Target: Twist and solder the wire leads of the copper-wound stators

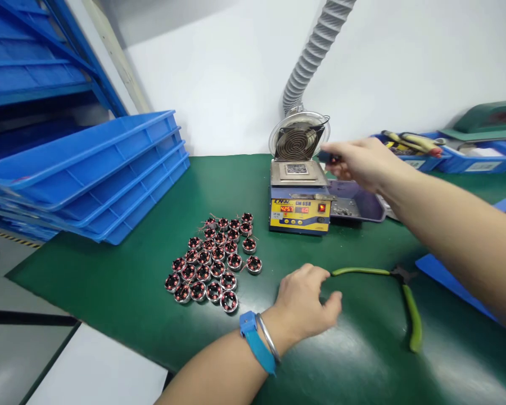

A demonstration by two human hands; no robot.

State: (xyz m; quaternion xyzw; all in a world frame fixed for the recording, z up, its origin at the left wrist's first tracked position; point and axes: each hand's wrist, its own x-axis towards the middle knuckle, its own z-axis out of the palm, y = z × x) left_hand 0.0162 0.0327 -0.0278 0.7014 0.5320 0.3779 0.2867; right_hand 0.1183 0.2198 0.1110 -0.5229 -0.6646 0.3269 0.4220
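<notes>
Far left: stack of blue trays [109,169] sits on the green counter [122,281], tilted, nothing visible in the top one. Next over, cluster of small wound stator coils [213,261] lies loose on the counter, roughly two dozen, packed touching each other, copper leads sticking out; can't tell from here whether any leads are tinned. Left hand [306,301] rests on the counter just right of the cluster, fingers loosely curled, palm down, holding nothing; blue wrist strap [255,337] and a metal bangle on that wrist. Just beside its fingertips: green-handled cutters [405,298], lying handles apart, untouched. Behind, solder pot [299,194] is powered, red digits lit on the yellow front panel, small fume fan [298,138] standing right behind it with grey extraction hose [316,50] running up the wall. Right hand [362,163] is raised beside the pot's right edge, fingers closed around a small dark tool [329,157]; tip blurred, can't identify it. Under that hand, grey dross tray [356,205] touching the pot. Far right: blue bins [447,157] with pliers inside. Judgement: early stage, pot being tended, no coil in either hand, whole batch apparently still to process.
</notes>
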